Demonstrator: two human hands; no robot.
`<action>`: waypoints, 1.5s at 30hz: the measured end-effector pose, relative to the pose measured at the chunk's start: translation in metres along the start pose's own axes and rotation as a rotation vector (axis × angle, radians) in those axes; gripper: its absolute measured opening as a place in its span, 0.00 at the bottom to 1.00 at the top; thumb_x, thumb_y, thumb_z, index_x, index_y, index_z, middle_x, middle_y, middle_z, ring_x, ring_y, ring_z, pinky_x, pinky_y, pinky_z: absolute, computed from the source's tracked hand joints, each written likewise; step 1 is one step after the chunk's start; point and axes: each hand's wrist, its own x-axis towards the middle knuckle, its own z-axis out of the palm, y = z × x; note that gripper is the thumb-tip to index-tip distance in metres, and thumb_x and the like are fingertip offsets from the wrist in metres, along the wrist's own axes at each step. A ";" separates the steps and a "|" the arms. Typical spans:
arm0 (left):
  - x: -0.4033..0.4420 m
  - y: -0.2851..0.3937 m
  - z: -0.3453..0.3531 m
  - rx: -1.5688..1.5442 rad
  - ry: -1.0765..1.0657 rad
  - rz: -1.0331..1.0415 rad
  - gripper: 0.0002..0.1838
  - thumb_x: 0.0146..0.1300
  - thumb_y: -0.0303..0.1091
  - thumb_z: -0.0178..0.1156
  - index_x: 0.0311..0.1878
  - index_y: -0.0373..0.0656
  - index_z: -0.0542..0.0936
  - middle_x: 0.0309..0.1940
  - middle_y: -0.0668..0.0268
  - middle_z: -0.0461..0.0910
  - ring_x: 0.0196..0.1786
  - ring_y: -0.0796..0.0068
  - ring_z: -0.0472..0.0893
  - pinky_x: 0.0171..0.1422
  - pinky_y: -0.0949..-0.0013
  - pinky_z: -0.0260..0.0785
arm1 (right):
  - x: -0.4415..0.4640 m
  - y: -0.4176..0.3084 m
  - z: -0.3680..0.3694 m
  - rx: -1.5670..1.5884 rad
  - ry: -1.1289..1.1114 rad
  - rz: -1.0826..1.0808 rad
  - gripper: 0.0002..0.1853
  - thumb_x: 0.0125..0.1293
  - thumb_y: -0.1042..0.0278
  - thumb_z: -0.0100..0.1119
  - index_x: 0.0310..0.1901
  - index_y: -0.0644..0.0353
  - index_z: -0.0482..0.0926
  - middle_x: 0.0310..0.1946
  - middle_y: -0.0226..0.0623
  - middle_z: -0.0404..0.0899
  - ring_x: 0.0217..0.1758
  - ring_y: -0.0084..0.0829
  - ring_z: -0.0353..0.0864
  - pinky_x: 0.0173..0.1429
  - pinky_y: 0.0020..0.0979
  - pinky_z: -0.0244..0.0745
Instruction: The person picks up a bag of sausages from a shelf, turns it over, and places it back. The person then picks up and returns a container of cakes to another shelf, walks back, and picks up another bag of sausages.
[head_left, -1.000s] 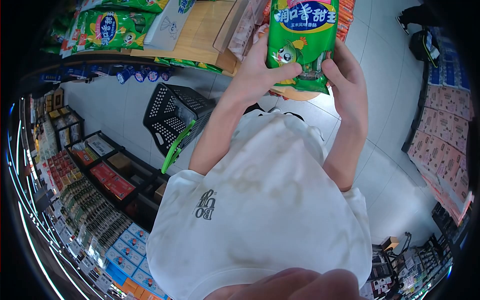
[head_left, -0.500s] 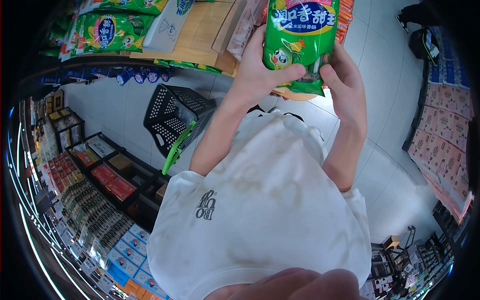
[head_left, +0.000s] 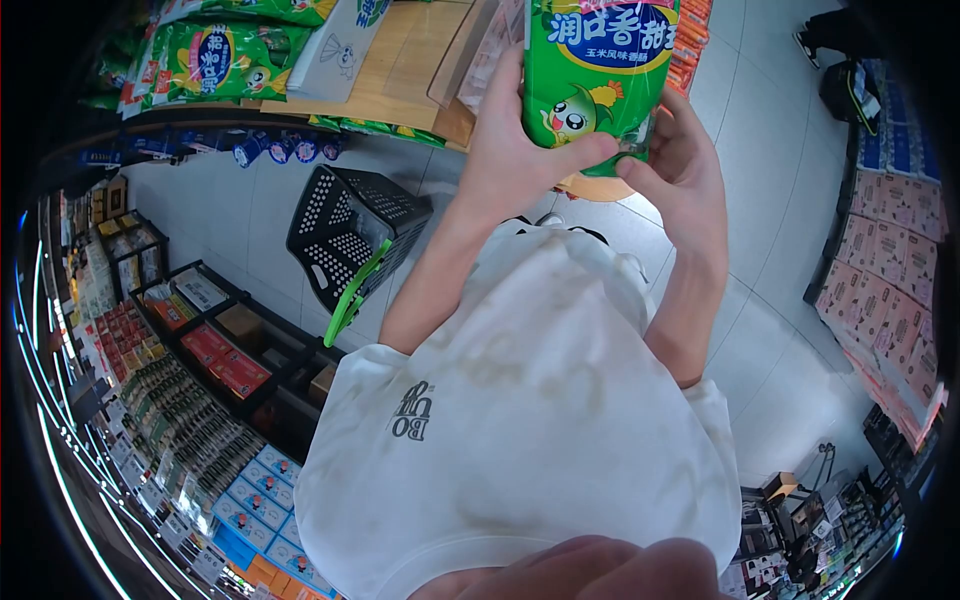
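Observation:
A green bag (head_left: 590, 75) printed with a cartoon corn figure and a blue oval label is held up at the top centre, its upper end cut off by the frame. My left hand (head_left: 520, 150) grips its left edge, thumb across the front near the bottom. On the opposite side, my right hand (head_left: 675, 165) holds the lower right corner, thumb on the front and fingers bent behind. Similar green bags (head_left: 220, 62) lie on a wooden shelf (head_left: 415, 60) at the upper left.
A black basket (head_left: 350, 225) with a green handle (head_left: 357, 295) stands on the tiled floor left of my body. Shelves of boxes (head_left: 225, 360) line the left; pink packages (head_left: 880, 270) are stacked right. A person's leg (head_left: 825, 38) shows at the upper right.
The bag has turned slightly and its lower end is raised a little. My right hand has shifted left, its thumb now nearer my left thumb. The basket stays put.

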 end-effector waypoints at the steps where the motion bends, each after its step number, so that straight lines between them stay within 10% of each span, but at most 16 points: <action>1: -0.001 0.000 0.000 0.006 0.001 -0.001 0.38 0.46 0.28 0.76 0.59 0.35 0.65 0.49 0.61 0.77 0.51 0.74 0.79 0.53 0.70 0.76 | 0.000 0.001 0.001 -0.003 0.007 -0.016 0.41 0.52 0.86 0.62 0.69 0.64 0.60 0.52 0.42 0.76 0.55 0.34 0.78 0.60 0.34 0.74; 34: -0.001 -0.031 -0.012 -0.321 -0.014 -0.089 0.43 0.56 0.40 0.71 0.70 0.39 0.59 0.58 0.62 0.74 0.59 0.69 0.77 0.62 0.63 0.73 | 0.000 -0.012 0.022 -0.073 0.143 -0.174 0.26 0.61 0.82 0.59 0.63 0.66 0.67 0.33 0.29 0.75 0.38 0.21 0.77 0.46 0.23 0.73; 37: -0.002 -0.032 -0.014 -0.495 -0.031 -0.146 0.41 0.55 0.30 0.70 0.69 0.38 0.59 0.58 0.62 0.74 0.59 0.70 0.76 0.63 0.65 0.72 | -0.002 -0.012 0.022 -0.110 0.140 -0.179 0.27 0.61 0.81 0.60 0.63 0.66 0.67 0.33 0.30 0.76 0.37 0.21 0.77 0.47 0.24 0.73; 45: -0.002 -0.035 -0.014 -0.327 -0.074 -0.144 0.45 0.56 0.43 0.71 0.72 0.41 0.57 0.59 0.63 0.74 0.59 0.68 0.77 0.59 0.62 0.75 | 0.001 0.000 0.023 -0.024 0.180 -0.118 0.22 0.65 0.71 0.61 0.59 0.66 0.69 0.35 0.31 0.77 0.37 0.19 0.77 0.44 0.23 0.73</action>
